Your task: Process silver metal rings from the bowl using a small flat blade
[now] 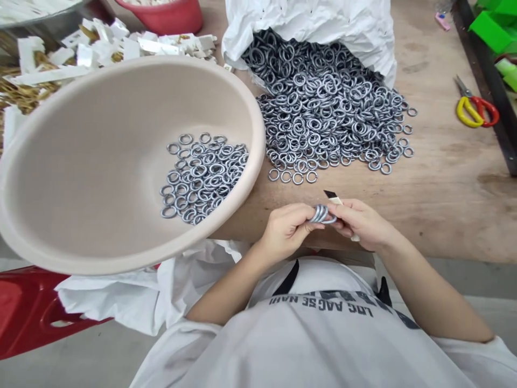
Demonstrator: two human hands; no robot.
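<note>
My left hand (286,229) and my right hand (361,223) meet over the wooden table's front edge, pinching a short stack of silver metal rings (322,214) between them. A small black-tipped knife (332,197) with a pale handle also sits in my right hand, its handle end showing below the fingers. Beside my left hand, a tilted beige bowl (161,70) holds a heap of loose rings (202,178). A much larger ring pile (323,108) spills across the table from a white sack (315,27).
Red-and-yellow scissors (474,108) lie on the wooden table (444,205) at right. Green pieces (493,27) sit beyond a dark rail. White parts with brass strips (117,48) and a red basin (159,13) stand behind the bowl. White sheeting (129,291) and a red stool (32,312) lie below left.
</note>
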